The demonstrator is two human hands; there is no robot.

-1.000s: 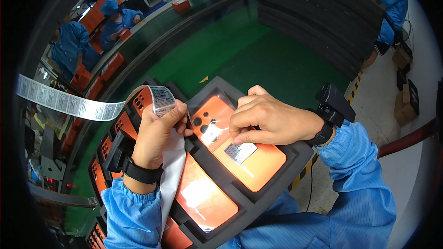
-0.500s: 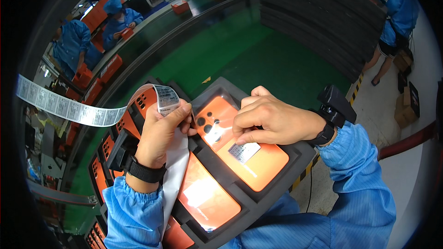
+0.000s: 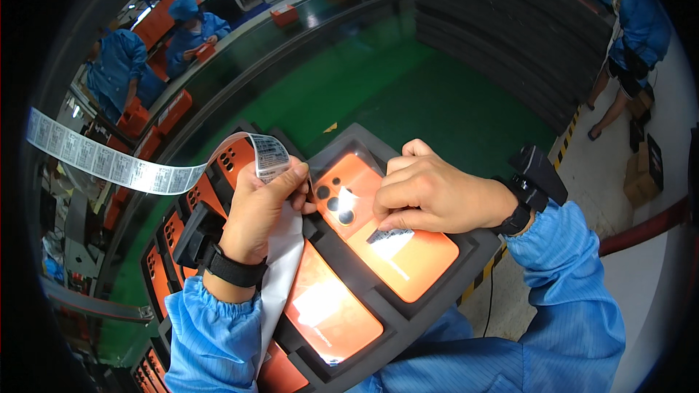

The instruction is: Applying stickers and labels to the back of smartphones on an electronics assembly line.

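Note:
My left hand (image 3: 263,204) is closed around a strip of printed white labels (image 3: 109,166), which arcs off to the left; its white backing (image 3: 282,269) hangs below the fingers. With thumb and fingers pinched together, my right hand (image 3: 437,191) grips the upper edge of a single printed label (image 3: 389,239). That label is over the lower half of an orange phone (image 3: 404,273) with round dark camera lenses. Glare covers part of the label, so I cannot tell how much of it touches the phone. The phone lies in a dark foam tray (image 3: 475,249).
Another orange phone (image 3: 353,333) lies beside the first, with several more phones (image 3: 205,196) further left. Beyond runs a dark conveyor (image 3: 247,51) carrying orange boxes (image 3: 284,15). Co-workers in blue (image 3: 116,65) stand along it. Dark stacked sheets (image 3: 510,36) rise at the back right.
My right hand stays at the label, which now looks darker and more tilted at its upper edge. The view has shifted slightly, and the person at the far right has moved.

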